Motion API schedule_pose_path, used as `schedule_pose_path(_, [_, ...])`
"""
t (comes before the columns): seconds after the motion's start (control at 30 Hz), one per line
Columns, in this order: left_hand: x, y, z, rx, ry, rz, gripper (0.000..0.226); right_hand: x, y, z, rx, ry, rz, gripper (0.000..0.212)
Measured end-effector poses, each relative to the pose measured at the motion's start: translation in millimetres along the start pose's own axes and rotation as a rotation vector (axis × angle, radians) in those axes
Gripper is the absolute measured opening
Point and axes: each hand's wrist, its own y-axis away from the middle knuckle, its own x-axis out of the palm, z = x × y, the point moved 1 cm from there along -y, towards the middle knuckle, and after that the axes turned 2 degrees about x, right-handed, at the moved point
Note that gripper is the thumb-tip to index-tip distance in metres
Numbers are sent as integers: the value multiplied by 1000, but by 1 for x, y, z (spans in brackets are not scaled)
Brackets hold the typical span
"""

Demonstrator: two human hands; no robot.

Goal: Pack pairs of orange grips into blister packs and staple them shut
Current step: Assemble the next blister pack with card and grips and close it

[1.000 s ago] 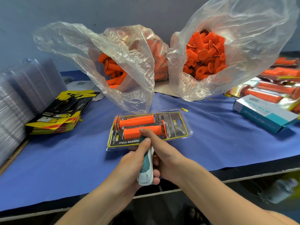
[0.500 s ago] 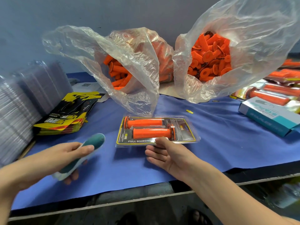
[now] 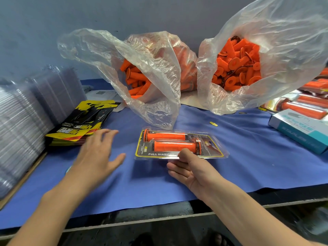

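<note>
Clear shells (image 3: pixel 26 121): stacked in leaning rows at the far left edge; too many and too blurred to count.
Printed cards (image 3: pixel 83 125): one fanned pile, yellow and black, just beside the shells.
Left hand (image 3: pixel 95 157): one, motion-blurred, fingers spread and holding nothing, above the cloth with its fingertips near the card pile.
Blue cloth (image 3: pixel 248 157): one sheet over the table; its near edge runs along the table front. Bare stretches lie between the left hand and the pack, and from the pack to the box.
Bags: two clear plastic ones at the back, a left bag (image 3: pixel 156 107) and a right bag (image 3: pixel 284 50), both open and full of loose orange grips.
Blister pack (image 3: pixel 209 146): one, in the middle of the cloth, in front of the left bag.
Packed grips (image 3: pixel 170 146): two, lying side by side inside the pack.
Right hand (image 3: pixel 191 167): one, pinching the pack's near edge, thumb on top, fingers underneath.
Staple box (image 3: pixel 298 132): one, teal and white, at the right edge.
Finished packs (image 3: pixel 305 105): piled behind the box; number unclear.
</note>
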Motion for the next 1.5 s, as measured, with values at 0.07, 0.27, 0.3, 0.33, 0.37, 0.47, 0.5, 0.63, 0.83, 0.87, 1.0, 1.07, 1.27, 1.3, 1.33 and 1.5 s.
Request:
schedule_pose_path(0.07, [2, -1, -31, 287, 23, -13, 58, 2, 2, 1, -24, 12, -18, 16])
schedule_pose_path(0.27, [16, -1, -81, 509, -50, -101, 47, -3, 7, 5, -82, 71, -56, 18])
schedule_pose_path(0.3, [18, -2, -87, 514, -61, -148, 42, -4, 8, 4, -83, 89, -51, 18])
schedule_pose_path(0.33, [21, -2, -94, 528, -71, -183, 34, -3, 10, 3, -84, 107, -46, 19])
schedule_pose_path(0.37, [26, -2, -101, 549, -86, -205, 27, -3, 11, 2, -88, 126, -45, 19])
schedule_pose_path(0.47, [33, -4, -114, 589, -133, -288, 12, 1, 14, 3, -152, 185, -56, 22])
schedule_pose_path(0.5, [33, -6, -115, 578, -125, -325, 11, 3, 16, 6, -196, 194, -47, 23])
schedule_pose_path(0.63, [14, -17, -114, 300, 222, -442, 3, 8, 30, 22, -523, 260, 52, 37])
schedule_pose_path(0.83, [-17, -35, -88, -196, 1288, -387, 7, -21, 27, 52, -822, 447, -209, 35])
schedule_pose_path(0.87, [-16, -34, -84, -271, 1400, -341, 12, -22, 24, 54, -744, 456, -127, 42])
schedule_pose_path(1.0, [-5, -27, -83, -508, 1634, -220, 18, -12, 18, 38, -519, 458, 135, 43])
schedule_pose_path(1.07, [0, -26, -83, -564, 1647, -187, 22, -8, 16, 31, -521, 427, 133, 38])
schedule_pose_path(1.27, [10, -25, -80, -619, 1483, -218, 28, -9, 9, 28, -394, 348, 154, 33])
schedule_pose_path(1.3, [11, -26, -79, -616, 1417, -252, 27, -9, 9, 28, -358, 341, 167, 33])
schedule_pose_path(1.33, [12, -26, -77, -609, 1351, -284, 26, -10, 9, 28, -327, 337, 183, 32])
schedule_pose_path(1.5, [15, -23, -73, -512, 1151, -351, 27, -12, 9, 31, -238, 293, 266, 36])
